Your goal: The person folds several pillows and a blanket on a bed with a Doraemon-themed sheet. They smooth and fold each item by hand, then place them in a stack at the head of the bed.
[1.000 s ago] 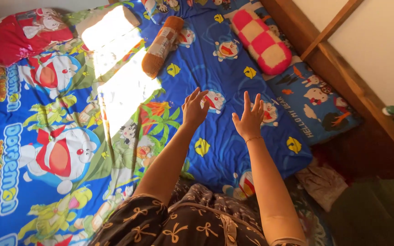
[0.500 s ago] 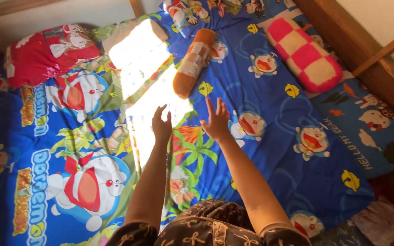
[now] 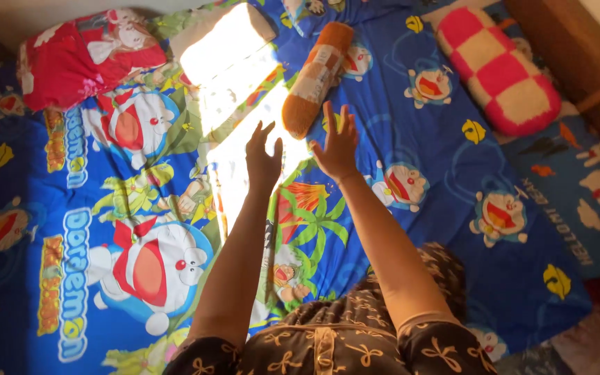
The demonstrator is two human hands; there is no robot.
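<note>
Both bare hands reach out over a bed covered in a bright blue cartoon-print bedsheet, and neither holds anything. The left hand has its fingers spread and slightly curled, palm facing down and inward, empty. The right hand is flat and wide open, fingers fanned, also empty.

The thing nearest both hands is a soft orange-and-cream cylindrical bolster pillow, lying on the sheet just beyond the fingertips. Its long axis runs on a slant, from its lower end close to the hands up and away toward the head of the bed. That lower end sits between the two hands and a little past them; the right hand's fingertips are just beside it, possibly overlapping it in this view, so the right hand is the nearer of the two. Whether any finger actually touches the bolster cannot be told.

To the right of the bolster, well apart, lies a plump pink-and-cream checked pillow. To the bolster's left, a bright patch of sunlight falls across the sheet, and further left sits a red cartoon-print pillow at the bed's corner.
</note>
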